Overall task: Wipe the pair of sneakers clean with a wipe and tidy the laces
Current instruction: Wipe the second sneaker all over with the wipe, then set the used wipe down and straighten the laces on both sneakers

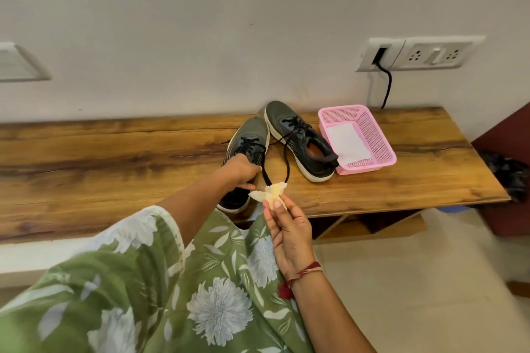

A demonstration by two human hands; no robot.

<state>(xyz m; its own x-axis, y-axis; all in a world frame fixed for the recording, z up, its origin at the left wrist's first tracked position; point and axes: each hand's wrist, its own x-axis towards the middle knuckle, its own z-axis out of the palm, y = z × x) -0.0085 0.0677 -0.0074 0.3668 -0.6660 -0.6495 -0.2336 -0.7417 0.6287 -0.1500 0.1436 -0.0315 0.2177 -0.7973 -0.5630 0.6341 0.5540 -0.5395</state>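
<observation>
Sneakers point(272, 146) near bench point(114, 157) front edge

near sneaker point(243, 157) middle hidden under left hand point(241, 170), dark object point(507, 175) at right edge cut off, unidentifiable

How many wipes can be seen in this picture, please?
2. One crumpled, yellowish wipe is pinched in the right hand. One flat white wipe lies inside the pink plastic basket. More may lie hidden under it.
</observation>
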